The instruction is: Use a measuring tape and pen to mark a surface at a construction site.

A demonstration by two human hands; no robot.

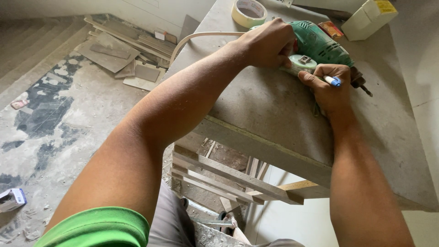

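The left hand [267, 45] was closed over the pale round piece [302, 63], pinning it to the slab [274, 105]; the right hand [329, 87], just beside, gripped a blue-capped marker [333, 81] (green drill [320, 45] lay just behind both).

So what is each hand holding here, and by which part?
Right hand grips a blue-capped marker around its barrel, cap end sticking out. Left hand presses on a small pale round piece beside the green drill.

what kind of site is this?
Likely a building site or renovation in progress: a green power drill and tape roll on a dusty slab bench, cut tile offcuts scattered on the bare floor.
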